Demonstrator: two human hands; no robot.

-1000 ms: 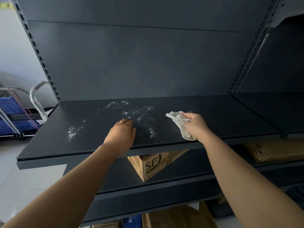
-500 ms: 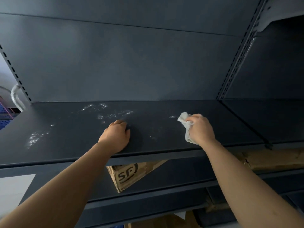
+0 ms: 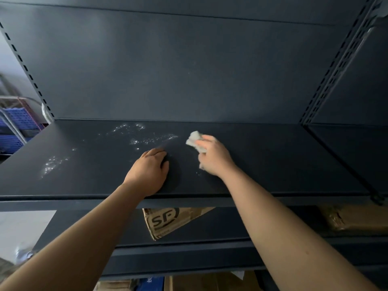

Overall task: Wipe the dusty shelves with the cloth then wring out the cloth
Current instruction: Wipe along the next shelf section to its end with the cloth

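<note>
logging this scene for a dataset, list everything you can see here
shelf: one, dark grey, top level
dust patches: about three, white, left and middle of the shelf
cloth: one, pale grey, on the shelf right of the dust
lower shelf: one, dark grey, underneath
printed box: one, brown, middle of the lower shelf
plain box: one, brown, lower shelf far right
crates: at least two, blue, far left
hands: two, left hand rests on the shelf, right hand grips the cloth

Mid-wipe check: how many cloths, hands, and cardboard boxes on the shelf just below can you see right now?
Cloth: 1
Hands: 2, left hand, right hand
Cardboard boxes: 2, printed box, far-right box
Total: 5
</note>
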